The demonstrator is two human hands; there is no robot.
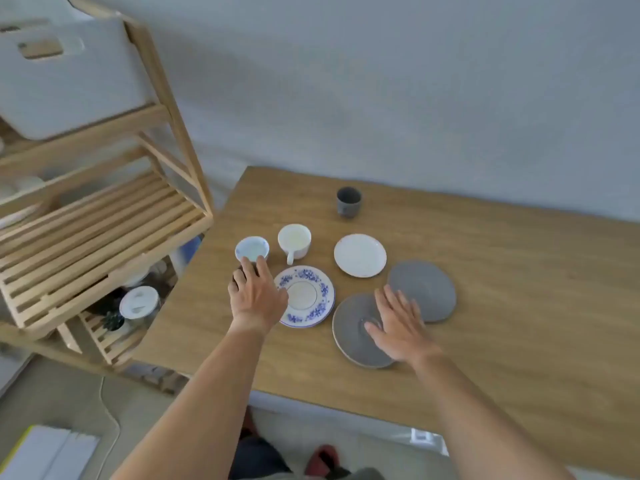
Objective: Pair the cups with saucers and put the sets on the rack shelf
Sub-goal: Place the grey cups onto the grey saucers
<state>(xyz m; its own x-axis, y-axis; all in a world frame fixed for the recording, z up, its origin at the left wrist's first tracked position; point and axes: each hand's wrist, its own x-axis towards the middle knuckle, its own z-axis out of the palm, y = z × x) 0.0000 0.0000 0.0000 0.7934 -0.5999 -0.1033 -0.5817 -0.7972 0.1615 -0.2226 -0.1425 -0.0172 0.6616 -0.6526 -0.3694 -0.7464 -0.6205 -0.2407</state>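
Note:
On the wooden table (485, 306) stand a blue-patterned cup (251, 248), a white mug (294, 241) with its handle toward me, and a dark grey cup (348, 201) farther back. A blue-floral saucer (306, 296), a white saucer (360, 255) and two grey saucers (422, 292) (353, 330) lie nearby. My left hand (256, 292) hovers just below the blue-patterned cup, fingers apart, partly over the floral saucer's left edge. My right hand (398, 323) is flat and open over the nearer grey saucer. The slatted rack shelf (97, 237) is at the left.
The wooden rack (166, 98) stands left of the table, with a white bin (69, 74) on its upper shelf and dishes and a lidded container (138, 301) on lower shelves. A grey wall lies behind the table. The floor and a red slipper (323, 459) show below.

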